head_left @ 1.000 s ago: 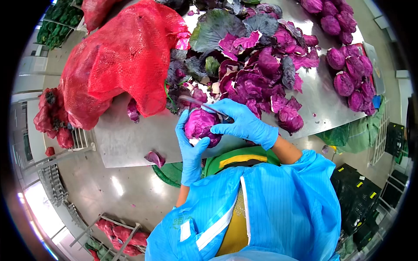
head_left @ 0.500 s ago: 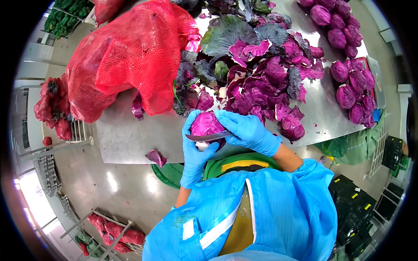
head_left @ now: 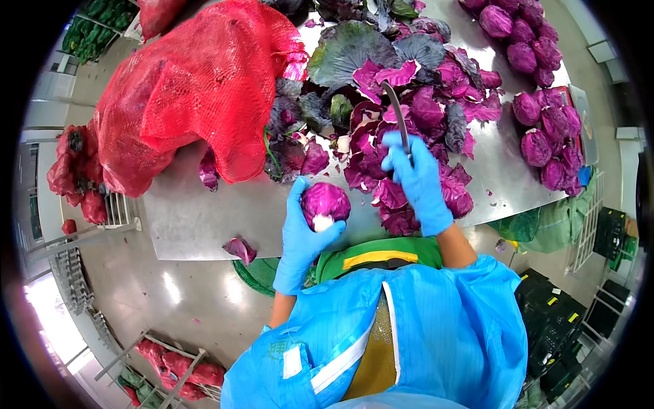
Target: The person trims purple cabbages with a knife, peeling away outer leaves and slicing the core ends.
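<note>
In a blue glove, my left hand [head_left: 300, 232] is wrapped round a red cabbage [head_left: 325, 203], its pale stem end turned toward me. My right hand [head_left: 417, 183], also gloved, grips the handle of a knife [head_left: 398, 116] whose dark curved blade points away from me. That hand is over the near side of a heap of purple trimmed leaves [head_left: 395, 146], and the blade lies above the heap, apart from the cabbage. Large green-grey outer leaves [head_left: 351, 54] lie behind the purple ones.
A full red mesh sack [head_left: 197, 95] covers the left of the metal table [head_left: 184, 228]. Trimmed cabbages [head_left: 537, 148] are stacked along the right edge. One loose leaf [head_left: 240, 250] lies at the front edge. Black crates [head_left: 555, 317] stand on the floor to the right.
The knife was against the cabbage; my right hand has carried it away to the right and forward, over the leaf heap. My left hand still holds the cabbage, whose stem end now shows.
</note>
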Demonstrator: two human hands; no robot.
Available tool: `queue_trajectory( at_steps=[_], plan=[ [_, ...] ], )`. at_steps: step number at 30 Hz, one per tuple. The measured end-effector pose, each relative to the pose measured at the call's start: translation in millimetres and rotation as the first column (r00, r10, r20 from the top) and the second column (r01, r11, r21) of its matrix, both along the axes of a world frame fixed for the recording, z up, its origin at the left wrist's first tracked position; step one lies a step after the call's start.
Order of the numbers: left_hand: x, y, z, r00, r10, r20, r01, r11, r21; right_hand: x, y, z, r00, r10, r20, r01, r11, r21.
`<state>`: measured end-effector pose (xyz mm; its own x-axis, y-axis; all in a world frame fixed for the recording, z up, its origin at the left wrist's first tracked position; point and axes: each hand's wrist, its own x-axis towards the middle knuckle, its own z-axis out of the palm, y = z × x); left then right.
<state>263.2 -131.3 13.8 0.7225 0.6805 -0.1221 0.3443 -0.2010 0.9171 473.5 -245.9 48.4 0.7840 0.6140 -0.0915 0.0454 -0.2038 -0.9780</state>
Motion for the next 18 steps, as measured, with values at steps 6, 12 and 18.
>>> queue_trajectory(
  at_steps=[6, 12, 18],
  plan=[
    [16, 2, -7, 0.995, 0.083, -0.056, -0.066, 0.962, 0.264, -67, -57, -27, 0.914, 0.277, -0.296, -0.333, 0.929, -0.161],
    [19, 7, -14, 0.990, 0.102, -0.099, -0.082, 0.978, 0.190, -65, -27, -33, 0.770, 0.339, 0.541, -0.245, 0.940, -0.239],
    [17, 9, -46, 0.986, 0.146, -0.082, -0.136, 0.984, 0.118, -61, -6, -34, 0.672, 0.445, 0.592, -0.264, 0.891, -0.371]
  ],
)
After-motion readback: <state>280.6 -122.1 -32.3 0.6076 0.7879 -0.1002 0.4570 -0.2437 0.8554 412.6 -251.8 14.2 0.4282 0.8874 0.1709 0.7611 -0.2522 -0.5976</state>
